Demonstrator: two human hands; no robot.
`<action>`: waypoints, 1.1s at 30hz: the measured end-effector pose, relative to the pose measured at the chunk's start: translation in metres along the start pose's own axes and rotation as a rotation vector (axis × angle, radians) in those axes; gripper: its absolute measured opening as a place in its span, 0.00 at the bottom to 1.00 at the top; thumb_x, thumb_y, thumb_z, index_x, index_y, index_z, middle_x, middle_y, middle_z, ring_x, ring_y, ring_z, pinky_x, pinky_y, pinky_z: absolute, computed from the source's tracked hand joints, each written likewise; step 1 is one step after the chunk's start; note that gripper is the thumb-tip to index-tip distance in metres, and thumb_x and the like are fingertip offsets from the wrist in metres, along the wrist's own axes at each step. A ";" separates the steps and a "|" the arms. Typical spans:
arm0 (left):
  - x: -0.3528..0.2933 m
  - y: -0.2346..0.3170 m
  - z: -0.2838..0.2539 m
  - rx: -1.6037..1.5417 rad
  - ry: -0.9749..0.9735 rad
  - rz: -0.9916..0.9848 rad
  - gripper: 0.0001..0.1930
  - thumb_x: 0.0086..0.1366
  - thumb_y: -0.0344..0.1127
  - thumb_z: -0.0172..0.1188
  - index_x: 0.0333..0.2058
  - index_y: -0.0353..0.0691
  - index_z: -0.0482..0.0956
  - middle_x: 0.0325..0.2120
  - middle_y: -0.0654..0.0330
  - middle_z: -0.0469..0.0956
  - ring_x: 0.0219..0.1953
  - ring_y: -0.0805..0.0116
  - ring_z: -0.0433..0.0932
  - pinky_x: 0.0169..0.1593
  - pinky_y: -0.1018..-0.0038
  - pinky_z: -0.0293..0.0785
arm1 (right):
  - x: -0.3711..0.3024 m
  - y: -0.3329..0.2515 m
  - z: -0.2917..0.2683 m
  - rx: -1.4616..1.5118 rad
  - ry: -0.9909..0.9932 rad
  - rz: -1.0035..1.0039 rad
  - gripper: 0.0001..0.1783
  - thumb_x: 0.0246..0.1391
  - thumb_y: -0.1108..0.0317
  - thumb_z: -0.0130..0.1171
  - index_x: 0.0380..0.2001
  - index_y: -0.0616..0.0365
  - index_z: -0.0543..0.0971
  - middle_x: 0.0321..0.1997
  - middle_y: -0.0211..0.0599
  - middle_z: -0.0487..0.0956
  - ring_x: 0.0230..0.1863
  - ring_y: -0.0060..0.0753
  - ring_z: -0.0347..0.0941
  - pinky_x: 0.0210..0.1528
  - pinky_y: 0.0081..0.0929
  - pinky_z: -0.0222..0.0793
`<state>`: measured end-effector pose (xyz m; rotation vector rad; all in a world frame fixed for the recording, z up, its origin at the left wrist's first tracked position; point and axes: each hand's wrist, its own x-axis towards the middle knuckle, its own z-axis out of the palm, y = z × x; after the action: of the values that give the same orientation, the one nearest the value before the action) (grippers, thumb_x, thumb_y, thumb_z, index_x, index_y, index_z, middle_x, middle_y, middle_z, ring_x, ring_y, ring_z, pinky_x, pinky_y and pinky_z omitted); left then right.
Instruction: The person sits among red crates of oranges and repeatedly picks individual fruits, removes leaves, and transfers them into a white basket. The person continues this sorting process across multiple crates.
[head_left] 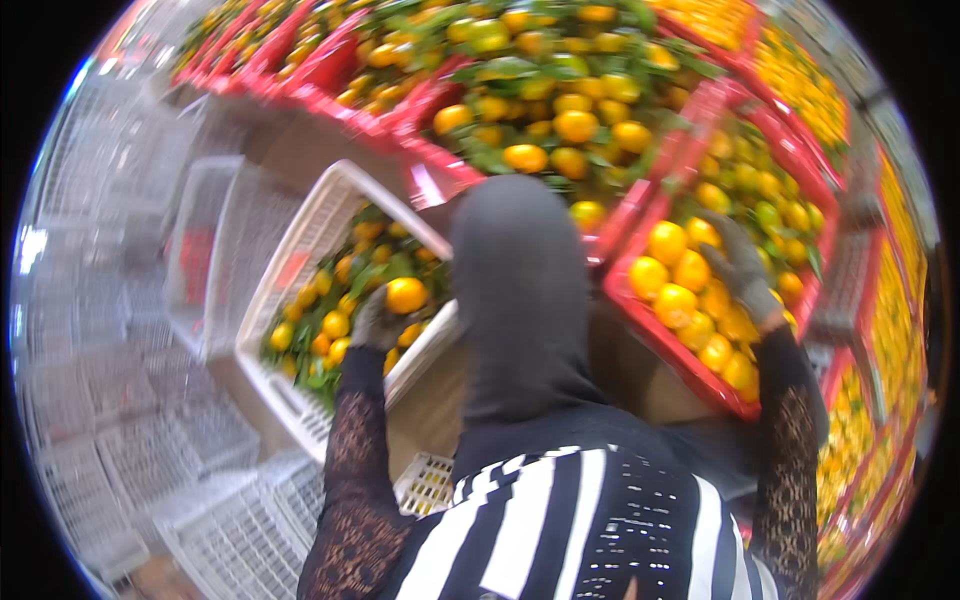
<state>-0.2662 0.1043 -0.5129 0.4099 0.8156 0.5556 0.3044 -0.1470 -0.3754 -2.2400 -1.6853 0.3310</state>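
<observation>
My left hand (374, 322), in a grey glove, is closed round a mandarin orange (406, 295) over a white plastic crate (262, 330). In that crate lie green-leaved mandarins. To the right, my gloved right hand (740, 268) reaches into a red-lined crate (690, 358). Its thumb and fingers curve round one mandarin (703, 234) at the edge of a group of large, leafless ones (675, 305). Smaller mandarins with leaves (765, 190) fill the far part of that same crate. Motion blur softens the fingertips.
A big red-lined heap of leafy mandarins (575, 125) stands straight ahead, with more red-lined crates beyond. Stacked grey crates (110, 330) line the left side. More fruit-filled crates (895, 300) run along the right. My bent knee (520, 270) lies between both crates.
</observation>
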 end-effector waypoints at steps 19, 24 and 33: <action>0.141 -0.110 0.508 2.432 -0.806 0.910 0.19 0.66 0.49 0.47 0.35 0.42 0.81 0.35 0.56 0.80 0.45 0.53 0.75 0.53 0.50 0.64 | -0.004 -0.001 -0.002 -0.010 -0.004 0.109 0.31 0.53 0.46 0.57 0.57 0.51 0.71 0.53 0.41 0.74 0.53 0.52 0.68 0.53 0.46 0.70; 0.148 -0.132 0.498 2.287 -0.777 1.402 0.11 0.64 0.41 0.52 0.39 0.44 0.77 0.30 0.52 0.79 0.39 0.52 0.77 0.46 0.58 0.71 | -0.001 0.000 0.001 -0.037 0.001 0.134 0.30 0.53 0.48 0.57 0.53 0.55 0.72 0.52 0.40 0.76 0.53 0.52 0.69 0.52 0.45 0.70; 0.160 -0.163 0.495 2.305 -0.655 1.019 0.14 0.61 0.30 0.50 0.46 0.38 0.71 0.44 0.46 0.77 0.46 0.50 0.78 0.50 0.60 0.74 | 0.002 -0.011 -0.004 -0.008 -0.079 0.281 0.29 0.51 0.47 0.57 0.53 0.52 0.73 0.51 0.45 0.77 0.54 0.53 0.69 0.55 0.44 0.67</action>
<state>0.2552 0.0092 -0.3840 3.0248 0.1420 0.0482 0.2968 -0.1424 -0.3679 -2.5023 -1.4074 0.4841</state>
